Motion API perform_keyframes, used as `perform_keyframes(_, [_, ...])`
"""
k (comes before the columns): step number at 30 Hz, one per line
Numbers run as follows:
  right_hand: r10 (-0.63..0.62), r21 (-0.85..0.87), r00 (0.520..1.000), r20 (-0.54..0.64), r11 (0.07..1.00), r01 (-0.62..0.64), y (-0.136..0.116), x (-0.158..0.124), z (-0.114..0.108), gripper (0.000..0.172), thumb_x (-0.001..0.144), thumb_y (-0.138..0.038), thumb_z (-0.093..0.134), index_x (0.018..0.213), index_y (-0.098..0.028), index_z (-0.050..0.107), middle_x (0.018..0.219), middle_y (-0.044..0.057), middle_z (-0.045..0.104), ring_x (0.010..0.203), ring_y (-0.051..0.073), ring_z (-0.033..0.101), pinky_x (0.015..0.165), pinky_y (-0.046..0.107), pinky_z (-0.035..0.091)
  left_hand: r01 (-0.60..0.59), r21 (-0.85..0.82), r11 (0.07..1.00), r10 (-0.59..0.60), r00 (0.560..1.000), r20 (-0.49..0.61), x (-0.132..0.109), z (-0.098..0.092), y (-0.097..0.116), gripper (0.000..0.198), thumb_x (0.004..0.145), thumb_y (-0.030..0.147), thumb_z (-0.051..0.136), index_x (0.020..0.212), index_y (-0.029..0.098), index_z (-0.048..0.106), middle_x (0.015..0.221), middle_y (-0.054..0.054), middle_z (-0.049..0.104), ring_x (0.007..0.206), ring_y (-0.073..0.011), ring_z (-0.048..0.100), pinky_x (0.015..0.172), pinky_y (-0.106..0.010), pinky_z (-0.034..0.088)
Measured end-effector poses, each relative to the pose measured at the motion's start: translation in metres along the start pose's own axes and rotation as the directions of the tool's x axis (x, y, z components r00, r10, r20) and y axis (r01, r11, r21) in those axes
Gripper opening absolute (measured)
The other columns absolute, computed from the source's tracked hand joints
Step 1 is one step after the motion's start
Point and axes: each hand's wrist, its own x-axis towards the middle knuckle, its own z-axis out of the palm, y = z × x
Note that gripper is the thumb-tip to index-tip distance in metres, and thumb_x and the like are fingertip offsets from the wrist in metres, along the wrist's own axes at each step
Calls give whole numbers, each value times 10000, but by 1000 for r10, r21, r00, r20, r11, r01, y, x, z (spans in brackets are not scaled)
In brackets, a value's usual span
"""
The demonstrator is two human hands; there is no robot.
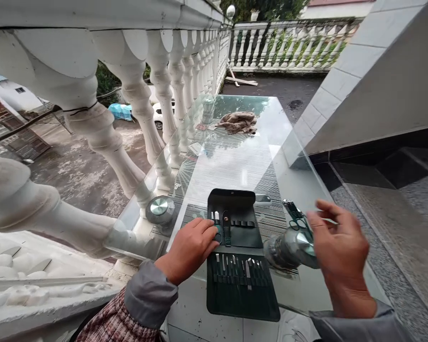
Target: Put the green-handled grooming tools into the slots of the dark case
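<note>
A dark green manicure case (243, 301) lies unfolded on the glass table. Slim metal tools (248, 270) stand in a row of loops in its lower half. Its upper half holds a strapped tool (227, 225) and, beside it, a row of loops. My left hand (194, 244) has its fingers bent over the case's left edge, touching it by a scissors handle (218, 236) partly hidden under the fingertips. My right hand (340, 242) is open at the right, fingers apart. Just left of its thumb are nail clippers (291, 208) and small green-handled scissors (297, 223).
Round metal-capped table supports (160, 209) show through the glass table top (235, 156). A crumpled brown cloth (238, 122) lies toward the far end. White balusters (142, 99) line the left side. Stone steps (388, 204) and a sloping wall (388, 90) stand at the right.
</note>
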Motion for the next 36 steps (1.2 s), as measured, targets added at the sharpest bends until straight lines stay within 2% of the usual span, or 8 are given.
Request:
perform_keyframes(3, [185, 107, 975, -122, 979, -172, 31, 20, -17, 430, 756, -391, 559, 1130, -181, 563, 1039, 97, 610, 857, 197, 570, 764, 370, 468, -60, -13, 998, 58, 995, -81, 4, 0, 4, 121, 914, 204, 461, 966, 144, 553, 976, -75, 610, 875, -189, 574, 770, -329, 512])
perform_keyframes(6, [233, -1, 972, 22, 972, -233, 54, 27, -22, 419, 715, -415, 558, 1050, -168, 606, 966, 95, 632, 828, 203, 574, 753, 376, 458, -92, -1, 996, 92, 991, -93, 8, 4, 8, 138, 920, 182, 434, 920, 142, 566, 927, -63, 623, 801, -174, 578, 707, -302, 517])
perform_keyframes(9, [164, -178, 969, 184, 975, -131, 65, 27, -19, 357, 707, -425, 524, 938, -181, 645, 900, 83, 633, 773, 204, 569, 715, 370, 450, -102, 21, 995, 104, 989, -102, 12, 8, 11, 149, 922, 188, 433, 921, 146, 576, 909, -64, 630, 797, -169, 587, 705, -294, 519])
perform_keyframes(14, [-10, -278, 973, 229, 958, 75, 68, 27, -12, 275, 765, -392, 461, 817, -204, 656, 821, 73, 636, 775, 222, 545, 691, 365, 434, -117, 25, 993, 119, 984, -132, 23, 13, 16, 195, 933, 180, 397, 894, 149, 586, 881, -60, 640, 779, -156, 595, 699, -283, 521])
perform_keyframes(22, [-319, -332, 874, 366, 833, 443, 73, 42, 19, 310, 863, -262, 383, 1052, -145, 599, 1044, 124, 638, 993, 241, 516, 892, 404, 373, -88, 17, 996, 89, 988, -126, 33, 22, 12, 171, 922, 160, 415, 899, 151, 585, 890, -52, 642, 806, -159, 595, 722, -281, 520])
perform_keyframes(25, [-318, -343, 852, 415, 813, 471, 76, 45, 32, 314, 859, -247, 385, 1048, -138, 610, 992, 119, 662, 945, 244, 528, 869, 394, 383, -39, 38, 999, 43, 993, -110, 33, 22, 9, 188, 923, 137, 401, 897, 151, 586, 905, -50, 645, 820, -165, 593, 729, -285, 516])
perform_keyframes(29, [-275, -369, 876, 397, 826, 427, 75, 46, 37, 302, 846, -264, 397, 992, -160, 639, 885, 100, 672, 864, 247, 524, 803, 373, 401, -15, 51, 999, 20, 996, -90, 32, 21, 8, 211, 932, 135, 380, 902, 147, 588, 911, -53, 645, 807, -161, 584, 720, -279, 512])
perform_keyframes(36, [-193, -408, 916, 352, 849, 336, 68, 45, 35, 318, 794, -261, 421, 1006, -164, 637, 798, 83, 660, 763, 238, 537, 717, 361, 409, -189, 73, 979, 193, 979, -57, 30, 18, 16, 260, 954, 129, 326, 935, 127, 586, 923, -64, 641, 853, -146, 592, 775, -274, 514])
